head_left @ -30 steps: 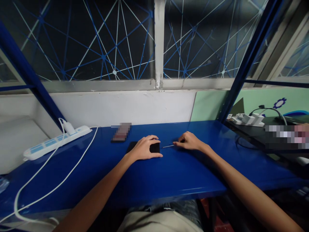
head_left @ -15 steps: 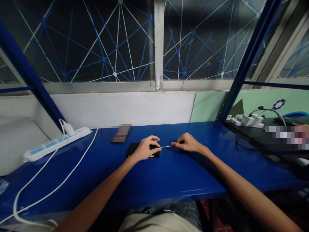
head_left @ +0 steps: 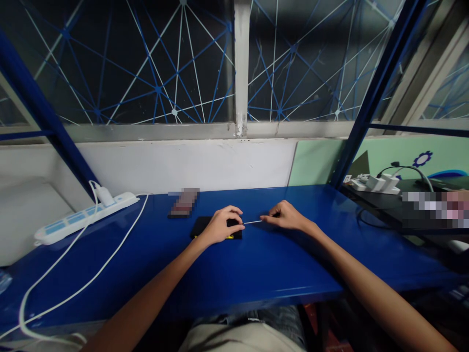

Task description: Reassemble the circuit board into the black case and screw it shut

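A flat black case (head_left: 200,226) with yellow marking along its near edge lies on the blue table (head_left: 252,269). Across its right part rests my left hand (head_left: 220,226), thumb and fingers curved and gripping its right end. From there a thin pale rod (head_left: 252,222) runs to my right hand (head_left: 284,216), where thumb and forefinger pinch its other end. My remaining right fingers are curled in. What the rod's left tip touches is too small to make out.
Behind the case lies a blurred-out dark rectangular object (head_left: 185,203). At the left is a white power strip (head_left: 86,217) with a plug, its white cable (head_left: 113,254) looping over the table. A black surface (head_left: 381,203) with chargers and cables adjoins on the right.
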The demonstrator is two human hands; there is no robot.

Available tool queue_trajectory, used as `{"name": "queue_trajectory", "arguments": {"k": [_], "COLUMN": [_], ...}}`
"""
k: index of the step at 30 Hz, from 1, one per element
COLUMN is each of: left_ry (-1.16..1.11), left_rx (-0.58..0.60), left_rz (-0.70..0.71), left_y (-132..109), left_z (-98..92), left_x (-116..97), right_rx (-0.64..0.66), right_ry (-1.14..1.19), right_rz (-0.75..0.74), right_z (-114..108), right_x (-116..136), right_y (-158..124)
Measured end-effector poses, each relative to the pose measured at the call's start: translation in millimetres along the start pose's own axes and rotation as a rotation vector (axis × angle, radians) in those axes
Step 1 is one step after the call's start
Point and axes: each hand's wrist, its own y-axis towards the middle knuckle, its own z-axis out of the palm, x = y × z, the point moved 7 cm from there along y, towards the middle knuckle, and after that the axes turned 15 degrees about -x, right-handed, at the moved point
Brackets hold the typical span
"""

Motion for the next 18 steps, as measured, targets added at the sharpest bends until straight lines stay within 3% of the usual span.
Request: {"name": "queue_trajectory", "arguments": {"k": [18], "left_ry": [0.01], "left_rx": [-0.009], "left_rz": [0.009], "left_y": [0.0], "left_z": [-0.8], "left_x": [0.9], "right_rx": [0.001], "right_ry": [-0.021], "right_rz": [-0.017], "right_z": [3.6], "right_x": [1.7], "right_y": [-0.1]}}
